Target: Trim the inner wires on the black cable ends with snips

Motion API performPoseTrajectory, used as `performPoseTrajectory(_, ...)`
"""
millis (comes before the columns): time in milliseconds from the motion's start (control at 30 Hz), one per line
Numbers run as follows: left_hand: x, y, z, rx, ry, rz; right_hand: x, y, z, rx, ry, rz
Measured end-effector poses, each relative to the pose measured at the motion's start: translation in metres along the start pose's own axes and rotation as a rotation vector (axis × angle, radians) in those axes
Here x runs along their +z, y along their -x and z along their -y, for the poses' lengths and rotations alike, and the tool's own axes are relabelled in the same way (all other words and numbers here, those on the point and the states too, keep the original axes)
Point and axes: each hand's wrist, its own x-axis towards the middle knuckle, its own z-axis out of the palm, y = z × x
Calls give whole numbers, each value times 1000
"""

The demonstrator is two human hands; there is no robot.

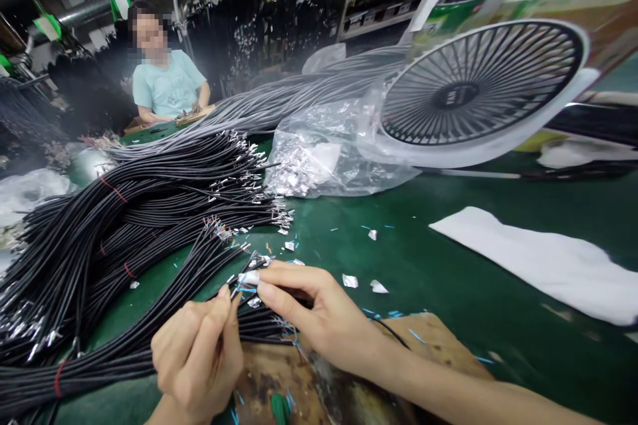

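Pinched in my left hand [199, 352] is the end of a black cable, with thin blue wires showing at its tip. My right hand [319, 312] holds a small piece of silver foil [249, 278] between thumb and forefinger, touching those wires. Both hands meet above the near edge of a bundle of black cables [199, 265]. More stripped cable ends with coloured wires [286, 329] lie under my right hand. A stained wooden board [269, 378] is below my hands, with blue wire scraps on it.
Tied black cable bundles [124, 212] fill the left of the green table [399, 212]. Behind them are grey cables [279, 99] and a clear bag of foil pieces [309, 166]. A fan [458, 96] and white cloth [538, 259] are at right. A person [169, 83] sits across.
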Motion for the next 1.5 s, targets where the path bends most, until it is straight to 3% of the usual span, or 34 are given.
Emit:
performPoseTrajectory(200,0,4,1,-27,-26,29,2,-2,1,-8,-20,-33)
performPoseTrajectory(367,-3,4,1,-150,-22,79,2,-1,0,-39,69,-81)
performPoseTrajectory(733,-7,-9,6,-532,297,477,-1,2,0,-82,141,-83)
performPoseTrajectory(867,-8,-10,9,-607,410,581,-3,0,-1,-67,104,-56)
performPoseTrajectory(1033,-7,-9,8,-604,438,567,-5,-2,-3,23,0,-138)
performPoseTrajectory(1200,-6,-8,5,-565,437,551,-4,-5,-1,-18,2,-96)
performPoseTrajectory(1267,-5,-8,7,-562,432,550,-1,-6,0,112,-159,-49)
performPoseTrajectory(1333,-4,-8,10,-562,429,548,1,-8,0,320,-398,76)
performPoseTrajectory(1400,-3,-9,12,-566,428,550,2,-11,-1,427,-554,211)
performPoseTrajectory(1433,-3,-9,12,-570,427,555,2,-12,-2,395,-536,230)
performPoseTrajectory(1500,-2,-10,11,-581,429,577,1,-13,-6,173,-276,144)
